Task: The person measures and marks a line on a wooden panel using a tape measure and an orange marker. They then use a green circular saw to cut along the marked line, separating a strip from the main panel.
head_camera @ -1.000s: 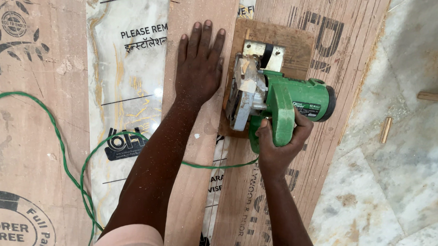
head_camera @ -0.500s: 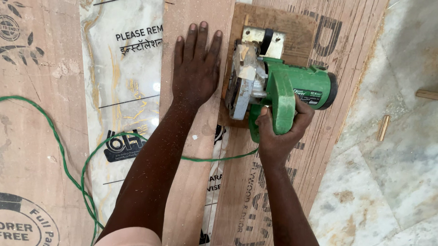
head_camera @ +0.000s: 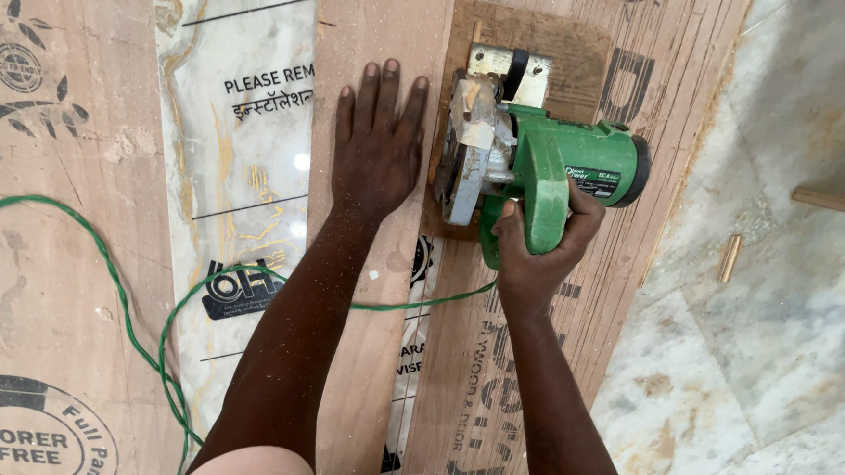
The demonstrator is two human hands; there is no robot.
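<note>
The green handheld circular saw (head_camera: 535, 179) sits a touch further up the sheet than half a second ago, riding its square brown wooden base plate (head_camera: 567, 52) toward twelve o'clock, and the left hand has slid up alongside it. Right hand (head_camera: 534, 251) is wrapped tight round the saw's green handle, full closed grip, thumb over the top. Left hand (head_camera: 376, 144) lies flat and open, fingers spread, holding nothing, just pressing down on the narrow reddish-brown plywood strip (head_camera: 373, 38) at the saw's nine o'clock.

Here is the worry: those left fingertips sit just beside the grey metal blade guard (head_camera: 467, 158), at the edge of the base plate. If the strip shifts or the saw kicks sideways, that hand is first in line. The thin green power cord (head_camera: 128, 311) loops across the sheets and runs in under both forearms at six o'clock; a snag there could jerk the saw off its line. The strip rests on a glossy marble-patterned laminate sheet (head_camera: 246, 179), which looks slippery, so the pressing hand may skid. The large printed plywood sheet (head_camera: 656, 90) under the saw overhangs the pale marble floor (head_camera: 784, 325) at three o'clock; an unsupported offcut could sag and pinch the blade.
</note>
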